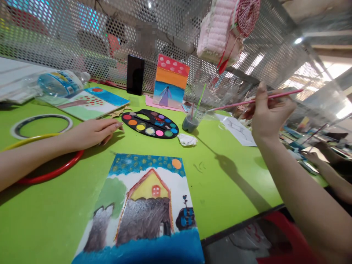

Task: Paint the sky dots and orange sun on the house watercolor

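Observation:
My right hand (268, 112) is raised over the right side of the green table (225, 183), fingers closed round a pink paintbrush (247, 102) whose tip points toward a small water cup (192, 119). My left hand (95, 132) rests flat on the table with fingers stretched out, holding nothing, just left of a black oval paint palette (150, 124). In front of me lies a painting of a yellow house (145, 212) under a blue sky.
A red ring (55, 172), a yellow ring (24, 141) and a tape roll (41, 123) lie at left. A water bottle (59, 82), another painting (90, 101), a dark phone (135, 75) and an upright painting (171, 82) stand at the back. Another person's arm (327, 168) is at right.

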`<state>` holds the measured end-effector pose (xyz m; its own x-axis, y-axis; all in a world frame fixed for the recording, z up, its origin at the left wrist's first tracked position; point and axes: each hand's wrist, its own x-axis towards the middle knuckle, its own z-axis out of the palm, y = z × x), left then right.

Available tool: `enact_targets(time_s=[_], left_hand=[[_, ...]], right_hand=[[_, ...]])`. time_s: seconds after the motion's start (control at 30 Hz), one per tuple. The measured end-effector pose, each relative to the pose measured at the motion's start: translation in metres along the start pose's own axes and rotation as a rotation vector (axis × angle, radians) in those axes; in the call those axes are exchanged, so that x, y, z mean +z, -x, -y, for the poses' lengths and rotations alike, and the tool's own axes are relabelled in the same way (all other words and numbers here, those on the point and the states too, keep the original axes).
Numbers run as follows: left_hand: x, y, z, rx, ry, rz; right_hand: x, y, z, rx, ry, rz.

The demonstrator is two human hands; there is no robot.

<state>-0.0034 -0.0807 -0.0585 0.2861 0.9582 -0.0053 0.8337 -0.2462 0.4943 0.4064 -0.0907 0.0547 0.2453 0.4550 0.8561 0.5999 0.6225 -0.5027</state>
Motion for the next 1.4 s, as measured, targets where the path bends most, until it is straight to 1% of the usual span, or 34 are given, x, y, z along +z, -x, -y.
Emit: enact_targets(time_s=[0.17, 0.33, 0.63, 0.77, 0.93, 0.97, 1.03, 1.1, 1.17, 1.23, 1.27, 1.33, 1.4], left_hand=[[-0.001, 0.001, -0.003, 0.013, -0.018, -0.002], [-0.001, 0.001, -0.004, -0.002, -0.013, 0.001], [0.001, -0.001, 0.000, 0.002, -0.004, -0.007], [-0.001, 0.000, -0.004, -0.015, -0.016, -0.004], [-0.005, 0.007, -0.015, -0.016, 0.001, 0.017], [-0.006, 0.009, -0.018, -0.010, 0.008, 0.020], [-0.008, 0.013, -0.021, -0.011, 0.030, 0.016], [-0.011, 0.015, -0.024, -0.016, 0.057, -0.026], [-0.015, 0.017, -0.031, 0.026, 0.064, -0.109], [-0.019, 0.017, -0.044, 0.135, 0.044, -0.165], [-0.020, 0.016, -0.053, 0.205, 0.027, -0.160], [-0.016, 0.010, -0.077, 0.308, 0.006, -0.103], [-0.006, 0.000, -0.102, 0.433, -0.066, 0.035]], right_hand=[[0.000, 0.000, 0.002, 0.007, 0.036, 0.006], [-0.001, 0.001, 0.001, -0.003, 0.019, 0.000], [-0.004, 0.004, 0.002, 0.007, -0.013, 0.010], [-0.005, 0.007, 0.002, -0.004, -0.025, 0.010], [-0.012, 0.012, 0.012, 0.065, -0.025, 0.065], [-0.014, 0.013, 0.014, 0.082, -0.029, 0.061], [-0.018, 0.017, 0.017, 0.103, -0.066, 0.012], [-0.023, 0.023, 0.016, 0.137, -0.123, -0.019], [-0.027, 0.032, 0.009, 0.210, -0.177, 0.022], [-0.028, 0.044, -0.001, 0.309, -0.222, 0.119], [-0.028, 0.050, -0.008, 0.352, -0.242, 0.161], [-0.026, 0.060, -0.019, 0.406, -0.272, 0.222], [-0.023, 0.068, -0.027, 0.423, -0.284, 0.262]])
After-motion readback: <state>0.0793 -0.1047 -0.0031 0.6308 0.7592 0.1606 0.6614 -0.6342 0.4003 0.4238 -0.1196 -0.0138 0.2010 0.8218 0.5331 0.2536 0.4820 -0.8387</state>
